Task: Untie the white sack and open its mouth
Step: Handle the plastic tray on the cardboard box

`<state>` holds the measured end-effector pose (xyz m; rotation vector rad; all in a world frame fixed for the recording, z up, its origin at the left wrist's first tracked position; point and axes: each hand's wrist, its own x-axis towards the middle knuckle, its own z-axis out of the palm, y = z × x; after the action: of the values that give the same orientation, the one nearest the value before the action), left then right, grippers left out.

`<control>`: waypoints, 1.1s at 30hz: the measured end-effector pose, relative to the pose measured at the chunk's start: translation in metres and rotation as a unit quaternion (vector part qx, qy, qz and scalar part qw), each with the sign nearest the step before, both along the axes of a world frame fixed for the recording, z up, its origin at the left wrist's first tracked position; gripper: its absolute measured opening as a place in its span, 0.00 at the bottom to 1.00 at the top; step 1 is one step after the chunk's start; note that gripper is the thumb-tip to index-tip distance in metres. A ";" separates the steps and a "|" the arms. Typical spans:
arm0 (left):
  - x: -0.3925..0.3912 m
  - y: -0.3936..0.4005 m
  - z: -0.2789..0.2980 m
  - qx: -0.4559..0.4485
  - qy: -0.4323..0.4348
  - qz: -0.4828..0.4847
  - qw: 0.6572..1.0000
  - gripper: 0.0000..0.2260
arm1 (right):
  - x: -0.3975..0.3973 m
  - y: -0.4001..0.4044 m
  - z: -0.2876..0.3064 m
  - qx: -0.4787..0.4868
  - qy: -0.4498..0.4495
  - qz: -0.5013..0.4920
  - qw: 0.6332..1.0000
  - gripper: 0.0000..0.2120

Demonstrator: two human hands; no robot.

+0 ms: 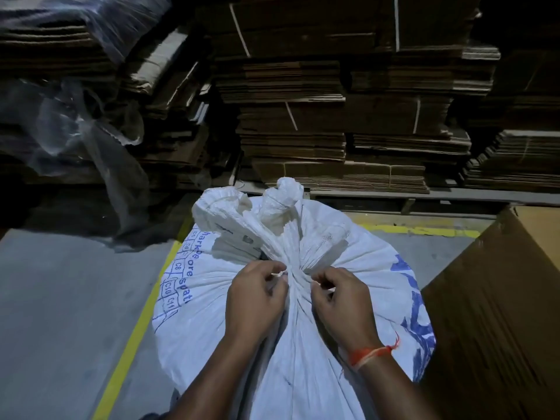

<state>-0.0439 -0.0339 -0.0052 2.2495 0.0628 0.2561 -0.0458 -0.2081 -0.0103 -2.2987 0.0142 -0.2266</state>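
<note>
A full white woven sack (348,268) with blue print stands upright on the floor in the middle of the view. Its mouth is gathered into a tight neck (298,272), and the loose top fabric (242,213) rises behind it with a knotted end. My left hand (257,301) pinches the left side of the neck with curled fingers. On the right side, my right hand (342,301), with an orange thread round its wrist, pinches the gathered fabric too. The tie itself is hidden between my fingers.
A large brown cardboard box (500,298) stands close on the right of the sack. Stacks of flattened cardboard (333,116) fill the back. Clear plastic sheeting (91,131) hangs at the left. Yellow floor lines (136,328) run along the grey concrete floor (60,298).
</note>
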 end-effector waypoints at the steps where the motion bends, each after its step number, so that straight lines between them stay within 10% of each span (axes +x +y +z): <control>1: -0.002 -0.002 0.003 0.000 -0.006 -0.005 1.000 0.08 | -0.002 -0.004 0.003 0.004 0.000 -0.005 1.000 0.04; 15: -0.010 -0.245 0.150 -0.076 -0.066 -0.362 0.927 0.07 | -0.138 -0.196 0.167 -0.040 -0.140 -0.219 0.965 0.04; 24: -0.012 -0.434 0.223 0.093 -0.148 -0.557 0.812 0.11 | -0.217 -0.341 0.206 -0.067 -0.145 -0.417 0.895 0.06; 33: 0.015 -0.547 0.207 0.316 -0.112 -0.545 0.768 0.10 | -0.249 -0.419 0.162 -0.044 0.062 -0.534 0.842 0.03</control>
<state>-0.0290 -0.5811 0.2018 2.4441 -1.6279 -0.1290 -0.2953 -0.6273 0.1516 -2.1404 1.3927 -0.6398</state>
